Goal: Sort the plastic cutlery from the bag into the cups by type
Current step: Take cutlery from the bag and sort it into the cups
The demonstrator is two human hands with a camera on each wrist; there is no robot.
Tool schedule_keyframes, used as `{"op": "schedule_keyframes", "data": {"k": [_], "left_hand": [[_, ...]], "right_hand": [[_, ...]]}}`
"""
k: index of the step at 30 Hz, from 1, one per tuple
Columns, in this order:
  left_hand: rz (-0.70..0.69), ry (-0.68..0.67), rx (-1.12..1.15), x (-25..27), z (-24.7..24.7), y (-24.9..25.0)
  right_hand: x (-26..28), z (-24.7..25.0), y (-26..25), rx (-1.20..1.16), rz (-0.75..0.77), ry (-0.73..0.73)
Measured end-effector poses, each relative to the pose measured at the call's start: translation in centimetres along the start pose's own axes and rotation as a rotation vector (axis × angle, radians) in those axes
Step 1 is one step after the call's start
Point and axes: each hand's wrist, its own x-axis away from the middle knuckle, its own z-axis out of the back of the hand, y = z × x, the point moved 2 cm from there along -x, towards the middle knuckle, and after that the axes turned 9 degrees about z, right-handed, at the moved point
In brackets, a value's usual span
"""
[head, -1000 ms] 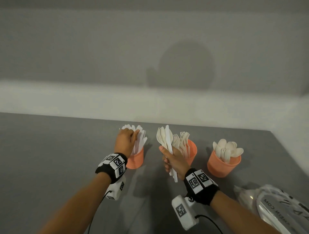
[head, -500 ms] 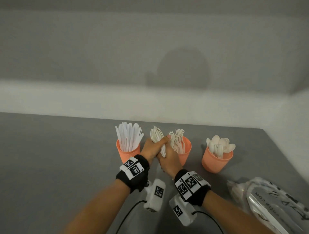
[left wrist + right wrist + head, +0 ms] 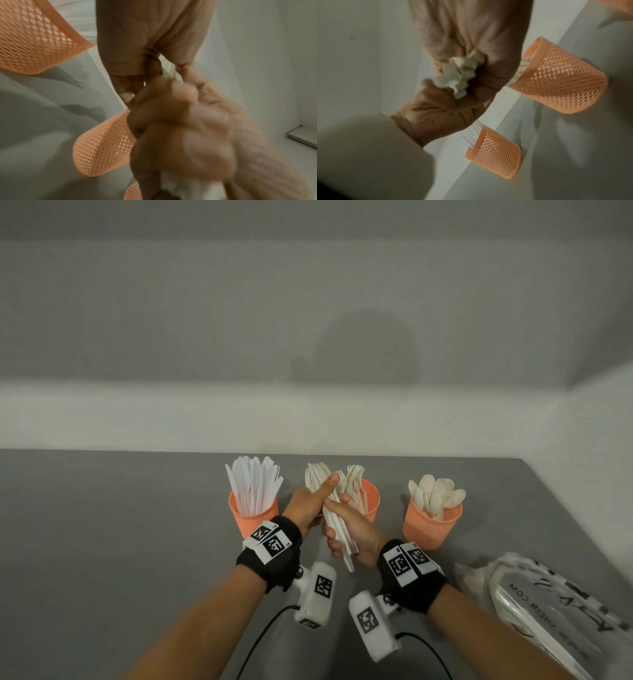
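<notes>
Both hands are meeting over the grey table (image 3: 102,542), in front of the middle cup (image 3: 371,501); right hand (image 3: 352,534) is gripping a bundle of white cutlery (image 3: 334,518) by the handles, fingers curled round it, handle ends sticking out below the palm; left hand (image 3: 308,505) is pinching the upper part of the same bundle, thumb lying across the spoon bowls at the top; three orange mesh cups are standing in a row behind the hands; left cup (image 3: 253,517) is holding knives (image 3: 253,484) upright; middle cup is holding forks (image 3: 356,484), partly hidden by the hands; right cup (image 3: 430,525) is holding spoons (image 3: 436,494), standing apart from the other two; plastic bag (image 3: 548,604) is lying on the table at the near right, just beside the right forearm; right wrist view is showing the stacked handle ends (image 3: 458,77) wedged between both hands; left wrist view is blurred.
</notes>
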Motion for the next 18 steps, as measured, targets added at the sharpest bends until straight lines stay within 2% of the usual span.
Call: {"op": "schedule_keyframes", "data": {"k": [3,9,13,18], "left_hand": [[0.016,0.038,-0.001,0.3,0.5,0.3],[-0.106,0.264,0.051,0.8,1.3,0.5],[-0.119,0.376,-0.007,0.6,1.9,0.1],[-0.171,0.446,-0.146,0.8,2.8,0.2]], "right_hand": [[-0.5,0.4,0.1,0.029,0.055,0.062],[-1.4,0.7,0.7,0.172,0.12,0.101],[-1.7,0.2,0.8,0.237,0.13,0.102],[-1.7,-0.5,1.1,0.188,0.086,0.095]]}}
